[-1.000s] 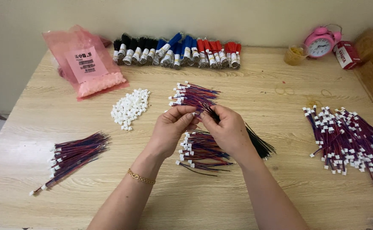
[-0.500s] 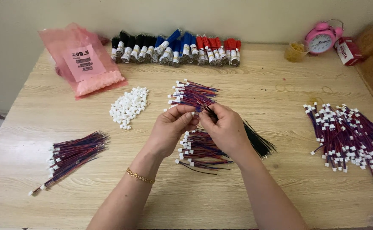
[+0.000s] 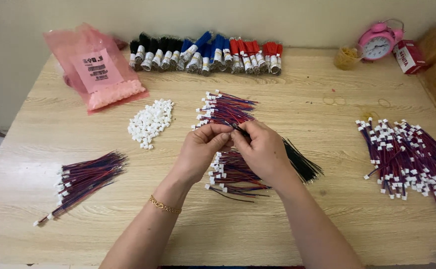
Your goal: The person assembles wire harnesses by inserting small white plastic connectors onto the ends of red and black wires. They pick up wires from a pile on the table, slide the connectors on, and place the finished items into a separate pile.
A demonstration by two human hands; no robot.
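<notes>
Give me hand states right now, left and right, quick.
Left hand: closed, fingertips pinching the end of a thin black wire.
Right hand: closed around a bundle of black wires, fingertips meeting the left's at the same wire.

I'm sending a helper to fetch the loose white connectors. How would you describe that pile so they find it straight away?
On the light wooden table, look just in front of the pink plastic bag at the far left corner. The small heap of loose white plastic connector housings lies there, left of the person's left hand. Unlike the surrounding bundles, it has no wires.
</notes>
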